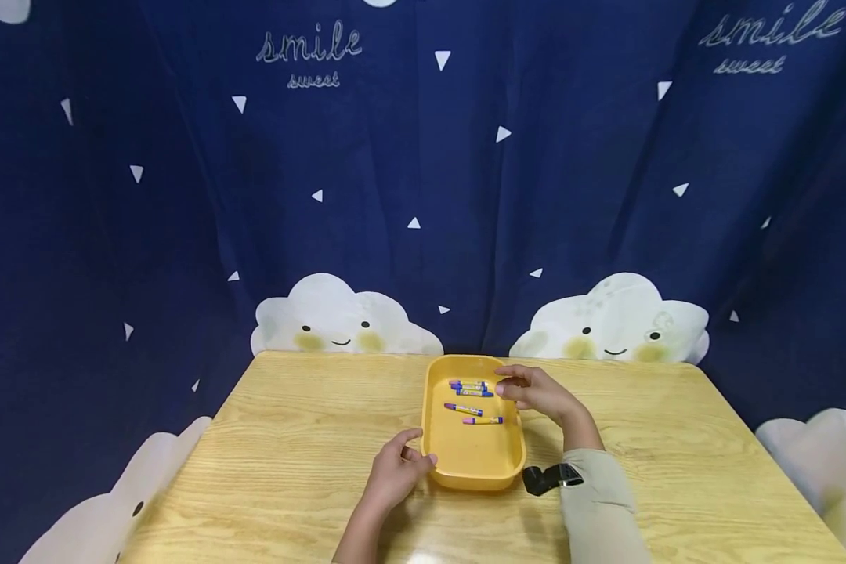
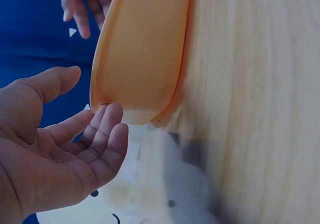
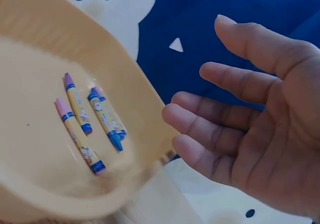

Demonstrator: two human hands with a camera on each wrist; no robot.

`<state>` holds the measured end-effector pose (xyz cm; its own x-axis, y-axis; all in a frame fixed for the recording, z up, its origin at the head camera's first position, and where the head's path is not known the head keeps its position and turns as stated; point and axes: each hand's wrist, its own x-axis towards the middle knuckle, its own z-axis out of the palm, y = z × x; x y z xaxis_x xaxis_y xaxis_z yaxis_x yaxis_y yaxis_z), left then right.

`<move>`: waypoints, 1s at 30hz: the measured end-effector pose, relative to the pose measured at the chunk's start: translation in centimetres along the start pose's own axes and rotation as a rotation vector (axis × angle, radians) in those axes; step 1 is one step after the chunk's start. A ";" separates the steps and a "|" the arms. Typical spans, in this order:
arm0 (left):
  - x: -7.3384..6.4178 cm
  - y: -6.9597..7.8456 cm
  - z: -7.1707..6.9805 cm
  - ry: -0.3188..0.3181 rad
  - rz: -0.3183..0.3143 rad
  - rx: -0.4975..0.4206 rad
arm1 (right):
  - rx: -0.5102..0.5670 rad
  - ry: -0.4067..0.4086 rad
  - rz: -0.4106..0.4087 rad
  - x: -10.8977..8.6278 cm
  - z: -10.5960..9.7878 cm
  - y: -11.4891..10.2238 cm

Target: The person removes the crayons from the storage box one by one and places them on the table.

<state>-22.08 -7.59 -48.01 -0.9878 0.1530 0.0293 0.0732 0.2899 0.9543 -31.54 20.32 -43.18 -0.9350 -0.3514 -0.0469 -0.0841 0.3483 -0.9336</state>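
A yellow plastic tray (image 1: pixel 472 475) stands on the table with several crayons lying inside. Toward its far end a blue crayon (image 1: pixel 474 393) lies close against others, partly covering them in the right wrist view. Nearer are a purple crayon (image 1: pixel 463 409) and a pink crayon (image 1: pixel 482 421), all in yellow wrappers with blue bands. My left hand (image 1: pixel 393 472) is at the tray's left side, its loosely bent fingertips right at the rim in the left wrist view. On the opposite side, my right hand (image 3: pixel 250 109) spreads its fingers beside the rim, nothing between them.
The light wooden table (image 1: pixel 282 454) extends to both sides of the tray. Behind it hangs a dark blue curtain (image 1: pixel 366 157) with white triangles, smiling clouds and lettering. A black strap (image 1: pixel 551 479) is around the right wrist, over a light sleeve (image 1: pixel 599 501).
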 end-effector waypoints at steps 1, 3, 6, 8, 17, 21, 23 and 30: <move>0.1 0.0 0.0 0.004 0.005 0.010 | -0.001 -0.011 0.003 0.3 0.1 0.1; 0.4 -0.1 0.0 0.008 0.018 0.027 | 0.005 -0.036 0.009 0.8 0.4 0.2; 0.6 -0.2 -0.2 0.006 0.018 0.040 | 0.038 -0.055 0.033 1.5 0.9 0.5; 0.7 -0.3 -0.3 -0.003 0.008 0.037 | 0.055 -0.058 0.044 2.1 1.3 0.7; 1.1 -0.1 -0.2 -0.021 0.000 -0.006 | 0.021 0.024 0.066 4.7 3.6 1.3; 1.2 0.0 -0.1 -0.014 -0.015 -0.016 | -0.004 0.074 0.070 5.7 4.8 1.4; 1.1 0.0 -0.2 -0.009 -0.020 -0.019 | 0.022 0.106 0.087 6.1 5.3 1.5; 1.0 -0.2 0.0 -0.020 -0.015 -0.050 | 0.106 0.235 0.123 6.8 6.7 2.6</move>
<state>-23.09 -7.53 -48.17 -0.9857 0.1682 0.0094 0.0510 0.2446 0.9683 -35.86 13.05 -48.30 -0.9912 -0.0970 -0.0900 0.0598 0.2788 -0.9585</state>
